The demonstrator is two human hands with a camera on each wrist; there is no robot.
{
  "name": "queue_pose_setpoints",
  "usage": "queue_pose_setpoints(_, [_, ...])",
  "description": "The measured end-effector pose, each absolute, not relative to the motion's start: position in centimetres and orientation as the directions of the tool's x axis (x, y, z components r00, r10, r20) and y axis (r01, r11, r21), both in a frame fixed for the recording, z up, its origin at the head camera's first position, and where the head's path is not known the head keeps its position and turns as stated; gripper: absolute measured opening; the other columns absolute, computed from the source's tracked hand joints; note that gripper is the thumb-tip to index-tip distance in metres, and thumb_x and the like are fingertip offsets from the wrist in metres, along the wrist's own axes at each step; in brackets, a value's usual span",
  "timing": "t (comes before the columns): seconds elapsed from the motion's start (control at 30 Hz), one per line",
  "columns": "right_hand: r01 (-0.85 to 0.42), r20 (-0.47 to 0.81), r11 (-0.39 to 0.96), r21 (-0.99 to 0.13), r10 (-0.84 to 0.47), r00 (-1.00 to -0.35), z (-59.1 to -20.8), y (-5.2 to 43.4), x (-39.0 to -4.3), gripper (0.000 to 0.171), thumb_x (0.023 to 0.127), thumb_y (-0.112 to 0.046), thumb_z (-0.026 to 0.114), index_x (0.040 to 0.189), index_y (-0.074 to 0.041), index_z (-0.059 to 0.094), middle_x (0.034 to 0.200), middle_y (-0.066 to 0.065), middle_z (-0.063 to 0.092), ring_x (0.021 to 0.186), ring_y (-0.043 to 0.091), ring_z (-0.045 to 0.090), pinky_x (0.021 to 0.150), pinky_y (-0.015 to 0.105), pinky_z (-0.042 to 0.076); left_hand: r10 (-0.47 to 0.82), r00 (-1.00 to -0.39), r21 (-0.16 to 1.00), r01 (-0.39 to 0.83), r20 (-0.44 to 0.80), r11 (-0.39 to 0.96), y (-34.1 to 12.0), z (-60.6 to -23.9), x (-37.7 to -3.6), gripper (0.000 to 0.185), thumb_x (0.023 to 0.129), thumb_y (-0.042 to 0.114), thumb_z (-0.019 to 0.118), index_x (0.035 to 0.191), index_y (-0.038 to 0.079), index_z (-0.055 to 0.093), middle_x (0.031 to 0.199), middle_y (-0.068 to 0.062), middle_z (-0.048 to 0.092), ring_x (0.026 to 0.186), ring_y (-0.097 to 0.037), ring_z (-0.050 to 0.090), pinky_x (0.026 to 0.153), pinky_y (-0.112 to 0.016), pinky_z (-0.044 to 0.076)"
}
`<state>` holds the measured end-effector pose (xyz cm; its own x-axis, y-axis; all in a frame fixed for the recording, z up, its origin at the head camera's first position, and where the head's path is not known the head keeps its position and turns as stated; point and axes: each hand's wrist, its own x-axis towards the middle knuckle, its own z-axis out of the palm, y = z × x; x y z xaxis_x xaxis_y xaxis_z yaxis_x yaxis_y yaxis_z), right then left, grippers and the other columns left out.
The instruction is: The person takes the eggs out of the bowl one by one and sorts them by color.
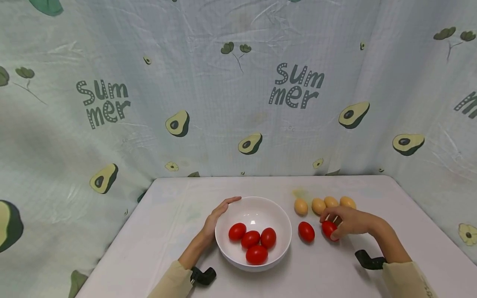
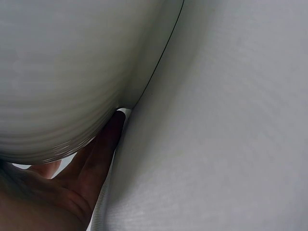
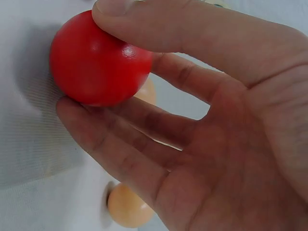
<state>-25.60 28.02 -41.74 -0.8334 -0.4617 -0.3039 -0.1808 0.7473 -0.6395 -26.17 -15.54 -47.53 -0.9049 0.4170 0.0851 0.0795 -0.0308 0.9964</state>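
Beside the white bowl (image 1: 283,223), the right hand (image 1: 348,221) pinches a red egg (image 1: 329,229) between thumb and fingers on the table (image 1: 179,215); the left hand (image 1: 216,215) rests open against the bowl's side. Being smooth and held shallowly, the egg could slip and roll.

Both forearms end in pale beige long sleeves, the left sleeve (image 1: 169,281) and the right sleeve (image 1: 404,279), each with a loose cuff short of the wrist. A small black camera mount (image 1: 203,276) sits beside the left cuff, another black mount (image 1: 369,260) beside the right cuff. The hands are bare.
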Motion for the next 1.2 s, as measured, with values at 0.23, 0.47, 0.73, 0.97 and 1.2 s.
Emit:
queue_pose_setpoints(0.23, [-0.158,-0.318,0.748,-0.645,-0.450,-0.835,-41.79,27.90,-25.64,0.042,0.079,-0.007,0.079,0.118,-0.010,0.064,0.113,0.008,0.064,0.099,0.023,0.060,0.083,0.041,0.056,0.420,-0.904,0.996,0.078,0.084,-0.032,-15.47,-47.43,-26.22,0.055,0.112,0.035,0.019,0.159,0.015,0.038,0.165,-0.011,0.038,0.147,-0.032,0.045,0.110,-0.023,0.048])
queue_pose_setpoints(0.47, [-0.149,-0.325,0.749,-0.645,-0.445,-0.835,-41.56,27.71,-25.58,0.043,0.080,-0.009,0.079,0.120,-0.009,0.063,0.111,0.008,0.064,0.099,0.024,0.060,0.083,0.041,0.055,0.415,-0.906,0.997,0.076,0.083,-0.032,-15.48,-47.35,-26.28,0.055,0.111,0.035,0.020,0.159,0.015,0.038,0.165,-0.010,0.039,0.147,-0.033,0.045,0.110,-0.023,0.048])
queue_pose_setpoints(0.73, [-0.156,-0.328,0.755,-0.637,-0.448,-0.831,-41.60,27.77,-25.60,0.044,0.079,-0.010,0.080,0.121,-0.011,0.064,0.113,0.007,0.065,0.101,0.024,0.058,0.085,0.044,0.055,0.420,-0.904,0.996,0.079,0.084,-0.030,-15.55,-47.44,-26.21,0.055,0.112,0.035,0.019,0.159,0.015,0.038,0.165,-0.011,0.039,0.146,-0.032,0.046,0.109,-0.023,0.049])
queue_pose_setpoints(0.97, [-0.146,-0.339,0.757,-0.636,-0.445,-0.829,-41.30,27.63,-25.38,0.048,0.077,-0.009,0.080,0.123,-0.010,0.065,0.112,0.007,0.066,0.101,0.025,0.056,0.084,0.041,0.052,0.420,-0.904,0.996,0.079,0.086,-0.034,-15.59,-47.67,-26.26,0.055,0.112,0.035,0.019,0.159,0.014,0.038,0.165,-0.011,0.038,0.146,-0.032,0.046,0.109,-0.022,0.049])
queue_pose_setpoints(1.2, [-0.152,-0.333,0.743,-0.652,-0.461,-0.823,-41.14,27.76,-25.30,0.050,0.078,-0.008,0.079,0.126,-0.008,0.064,0.115,0.008,0.066,0.105,0.025,0.058,0.089,0.047,0.055,0.412,-0.908,0.997,0.074,0.080,-0.030,-15.55,-47.60,-26.23,0.054,0.111,0.035,0.021,0.159,0.016,0.039,0.165,-0.010,0.039,0.147,-0.032,0.046,0.109,-0.023,0.050])
